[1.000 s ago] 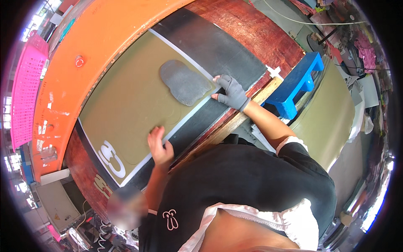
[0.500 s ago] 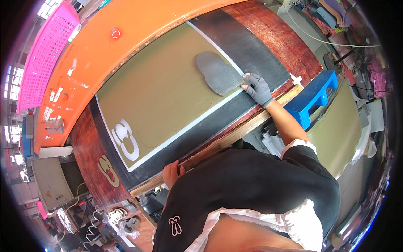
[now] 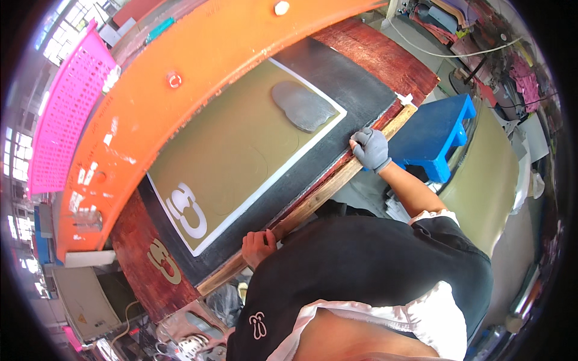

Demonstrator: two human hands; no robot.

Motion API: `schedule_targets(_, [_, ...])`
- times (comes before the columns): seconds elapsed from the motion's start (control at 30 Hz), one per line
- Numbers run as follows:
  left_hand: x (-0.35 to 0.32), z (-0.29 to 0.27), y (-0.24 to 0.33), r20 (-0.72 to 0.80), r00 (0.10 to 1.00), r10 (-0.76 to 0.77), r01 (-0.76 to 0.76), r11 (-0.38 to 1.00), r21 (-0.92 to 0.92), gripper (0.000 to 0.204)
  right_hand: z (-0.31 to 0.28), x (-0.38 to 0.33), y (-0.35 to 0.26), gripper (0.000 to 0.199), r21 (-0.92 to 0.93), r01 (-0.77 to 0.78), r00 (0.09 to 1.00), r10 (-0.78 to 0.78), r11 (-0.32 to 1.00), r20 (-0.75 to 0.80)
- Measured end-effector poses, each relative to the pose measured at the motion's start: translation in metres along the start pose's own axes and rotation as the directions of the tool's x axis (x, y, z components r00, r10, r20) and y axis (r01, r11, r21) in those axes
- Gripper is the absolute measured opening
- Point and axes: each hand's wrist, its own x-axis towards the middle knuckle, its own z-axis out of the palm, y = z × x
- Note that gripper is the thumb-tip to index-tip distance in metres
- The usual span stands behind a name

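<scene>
With both hands curled over the wooden frame edge at frame centre, bare left hand lower, gloved right hand upper, fingers wrapped tight, an even pull should keep the olive screen square.

A rough, unpainted wooden frame rail runs across the middle of the frame, bordering a matt olive mesh screen with black edging. The right hand wears a grey knitted cloth glove. At upper left, the orange painted panel looks smooth and scuffed; the blue stool looks like plastic.
</scene>
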Motion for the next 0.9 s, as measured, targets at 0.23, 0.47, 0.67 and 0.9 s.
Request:
schedule_targets(0.23, [-0.004,0.023,-0.020,-0.210,0.965,0.159,-0.130,0.981,0.147,0.019,0.011,-0.015,0.004,0.015,-0.094,0.003,0.997,-0.010,0.996,-0.075])
schedule_targets(0.47, [-0.008,0.037,-0.039,-0.232,0.964,0.128,-0.104,0.988,0.113,0.022,-0.037,0.023,0.001,0.026,0.403,0.119,0.944,0.022,0.908,-0.328])
schedule_targets(0.67, [-0.009,0.067,-0.052,-0.320,0.923,0.215,-0.133,0.957,0.258,0.024,-0.085,0.073,0.000,0.025,0.389,0.031,0.886,0.155,0.921,-0.436])
schedule_targets(0.9, [-0.002,0.084,-0.055,-0.369,0.903,0.220,-0.112,0.950,0.291,0.020,-0.013,-0.009,0.018,0.033,0.324,0.097,0.995,-0.090,0.941,-0.036])
